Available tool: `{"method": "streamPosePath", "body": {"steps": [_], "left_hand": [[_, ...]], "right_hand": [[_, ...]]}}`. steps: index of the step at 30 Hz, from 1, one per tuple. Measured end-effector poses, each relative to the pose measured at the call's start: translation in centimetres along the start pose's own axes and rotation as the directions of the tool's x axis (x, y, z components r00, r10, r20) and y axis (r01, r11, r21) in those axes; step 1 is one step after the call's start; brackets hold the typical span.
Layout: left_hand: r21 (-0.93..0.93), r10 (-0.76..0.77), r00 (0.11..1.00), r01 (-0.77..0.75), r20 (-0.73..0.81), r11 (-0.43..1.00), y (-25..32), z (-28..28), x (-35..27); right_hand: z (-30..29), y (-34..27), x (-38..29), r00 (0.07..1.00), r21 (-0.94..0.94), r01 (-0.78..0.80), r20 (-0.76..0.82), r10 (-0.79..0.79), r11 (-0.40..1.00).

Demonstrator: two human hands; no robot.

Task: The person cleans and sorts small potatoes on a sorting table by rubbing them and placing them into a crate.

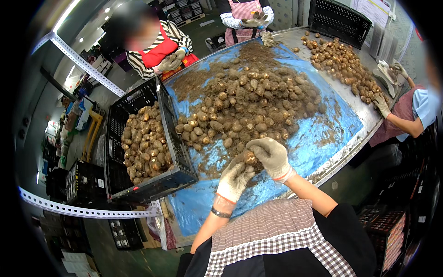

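My left hand (pixel 233 178), in a soiled knit glove, is closed around the lower side of a small taro corm (pixel 250 157). From the upper right, the gloved fingers of my right hand (pixel 270 155) touch the same corm. Both hands are above the near edge of the blue plastic sheet (pixel 311 138). Just beyond them lies a wide heap of hairy, soil-covered taro corms (pixel 256 93). To the left, a black plastic crate (pixel 180 166) holds many cleaner taro corms (pixel 145 145).
Cleaner corms (pixel 341 64) lie on the bare metal tabletop at the far right, near a weighing scale (pixel 387 78). A black crate (pixel 339 22) stands tilted at the back. Co-workers in aprons stand across and right of the table. A perforated metal post (pixel 86 65) rises at left.
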State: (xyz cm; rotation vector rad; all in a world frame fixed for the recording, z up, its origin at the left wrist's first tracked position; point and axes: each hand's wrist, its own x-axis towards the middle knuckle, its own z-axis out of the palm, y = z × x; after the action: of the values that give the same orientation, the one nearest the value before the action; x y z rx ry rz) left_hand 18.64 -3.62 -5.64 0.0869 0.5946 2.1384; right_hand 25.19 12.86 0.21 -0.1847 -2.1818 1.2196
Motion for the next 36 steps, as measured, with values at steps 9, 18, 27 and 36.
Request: {"method": "streamPosePath", "body": {"steps": [9, 18, 27, 36], "left_hand": [[0.029, -0.050, 0.988, 0.046, 0.145, 0.999, 0.1, -0.7, 0.4], [0.340, 0.125, 0.989, -0.093, -0.075, 0.936, -0.3, 0.9, 0.1], [0.159, 0.044, 0.994, -0.060, 0.099, 0.985, -0.5, 0.5, -0.2], [0.415, 0.061, 0.991, -0.008, -0.115, 0.910, -0.3, 2.9, 0.4]], "right_hand": [[-0.5, 0.8, 0.3, 0.987, -0.094, 0.125, 0.116, -0.114, 0.988], [-1.3, -0.9, -0.4, 0.976, -0.184, -0.013, 0.211, 0.053, 0.983], [-0.9, 4.2, 1.0, 1.000, -0.293, 0.016, 0.004, -0.016, 0.956], [-1.6, 1.0, -0.3, 0.959, -0.256, 0.092, 0.282, -0.017, 0.962]]}}
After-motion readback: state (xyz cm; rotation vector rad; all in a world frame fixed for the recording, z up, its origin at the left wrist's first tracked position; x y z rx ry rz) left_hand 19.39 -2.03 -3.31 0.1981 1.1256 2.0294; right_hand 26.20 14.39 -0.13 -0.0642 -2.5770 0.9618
